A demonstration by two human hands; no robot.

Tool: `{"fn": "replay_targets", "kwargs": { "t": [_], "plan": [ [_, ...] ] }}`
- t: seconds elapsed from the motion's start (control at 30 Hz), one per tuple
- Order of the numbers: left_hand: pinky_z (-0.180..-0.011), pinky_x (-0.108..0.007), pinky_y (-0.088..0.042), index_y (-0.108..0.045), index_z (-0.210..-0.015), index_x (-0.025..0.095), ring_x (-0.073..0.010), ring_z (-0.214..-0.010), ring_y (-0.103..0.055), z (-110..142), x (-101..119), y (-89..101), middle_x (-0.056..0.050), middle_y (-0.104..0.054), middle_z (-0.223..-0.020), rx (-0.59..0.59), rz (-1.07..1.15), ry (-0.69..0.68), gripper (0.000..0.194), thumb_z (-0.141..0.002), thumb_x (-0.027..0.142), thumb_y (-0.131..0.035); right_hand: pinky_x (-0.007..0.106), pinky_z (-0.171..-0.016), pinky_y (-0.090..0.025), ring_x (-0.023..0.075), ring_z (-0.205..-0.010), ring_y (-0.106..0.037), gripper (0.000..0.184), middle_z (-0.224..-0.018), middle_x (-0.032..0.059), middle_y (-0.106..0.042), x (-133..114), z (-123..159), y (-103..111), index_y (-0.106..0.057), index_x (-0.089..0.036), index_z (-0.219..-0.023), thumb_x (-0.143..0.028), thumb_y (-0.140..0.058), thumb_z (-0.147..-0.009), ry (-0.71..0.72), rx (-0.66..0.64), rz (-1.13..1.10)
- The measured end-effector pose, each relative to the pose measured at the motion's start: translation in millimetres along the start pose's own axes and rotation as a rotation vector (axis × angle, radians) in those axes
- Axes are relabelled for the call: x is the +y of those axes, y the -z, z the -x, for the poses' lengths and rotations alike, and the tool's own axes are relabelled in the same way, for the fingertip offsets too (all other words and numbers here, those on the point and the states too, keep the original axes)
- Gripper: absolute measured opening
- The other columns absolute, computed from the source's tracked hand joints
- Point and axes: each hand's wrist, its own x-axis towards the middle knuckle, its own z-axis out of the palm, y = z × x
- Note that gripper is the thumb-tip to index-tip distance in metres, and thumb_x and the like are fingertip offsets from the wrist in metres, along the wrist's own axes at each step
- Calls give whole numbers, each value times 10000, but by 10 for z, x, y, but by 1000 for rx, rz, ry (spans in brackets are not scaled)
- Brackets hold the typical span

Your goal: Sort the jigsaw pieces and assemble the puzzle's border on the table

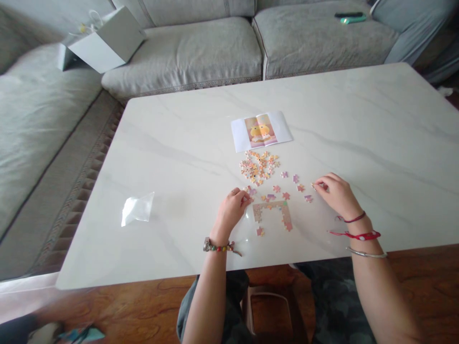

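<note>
A white marble table fills the middle of the view, its pale grey veins running across the top. Beyond it, a grey fabric sofa wraps around the far side and the left side. A white box sits on the sofa past the table's far left corner, with a thin cord at its top. A black remote and a green object lie on a cushion past the far right corner. A clear plastic bag lies flat on the table's left half. Below the near edge is a wooden floor.
</note>
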Motion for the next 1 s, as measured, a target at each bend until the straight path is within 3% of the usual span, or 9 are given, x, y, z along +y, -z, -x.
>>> {"fn": "replay_targets", "kwargs": {
  "t": [0.33, 0.47, 0.6, 0.73, 0.9, 1.0],
  "plan": [
    [-643, -252, -420, -541, -757, 191, -125, -706, -520, 32, -94, -5, -27, -535, -837, -2, 41, -18, 46, -771, 189, -497, 260, -633, -417, 134, -620, -525, 119, -764, 40, -565, -138, -18, -8, -562, -183, -708, -179, -455, -760, 41, -15, -12],
    [-617, -250, -405, -515, -724, 191, -126, -673, -510, 38, -102, 25, -7, -552, -749, -38, 66, -27, 38, -760, 200, -517, 261, -629, -415, 145, -646, -531, 121, -759, 42, -569, -146, -27, -18, -560, -189, -710, -183, -451, -761, 63, -17, -3],
    [-609, -245, -399, -532, -861, 195, -119, -648, -507, 55, -51, 72, 8, -566, -710, -31, 142, 17, 101, -765, 212, -507, 267, -615, -416, 151, -641, -536, 130, -743, 45, -576, -198, -41, -17, -567, -190, -704, -196, -452, -765, 43, 16, -18],
    [-635, -228, -408, -545, -972, 206, -102, -697, -524, 69, 46, 93, -18, -599, -851, -5, 386, 50, 195, -810, 250, -445, 264, -600, -437, 135, -608, -537, 129, -722, 38, -591, -486, -54, -38, -584, -190, -752, -234, -467, -782, 57, -3, -214],
    [-567, -206, -405, -527, -841, 155, -87, -606, -514, 78, 121, 76, -15, -615, -718, -89, 764, 198, 210, -772, 353, -517, 248, -615, -503, 125, -677, -596, 233, -802, 33, -631, -1003, 1, -197, -550, -199, -998, -250, -507, -774, 82, -267, -627],
    [-548, -206, -408, -542, -774, 144, -90, -590, -524, 90, 118, 84, -24, -627, -701, -178, 844, 249, 225, -737, 365, -553, 251, -600, -523, 117, -663, -609, 337, -843, 39, -631, -1181, 61, -342, -500, -209, -1090, -241, -537, -756, 58, -311, -735]
  ]
}}
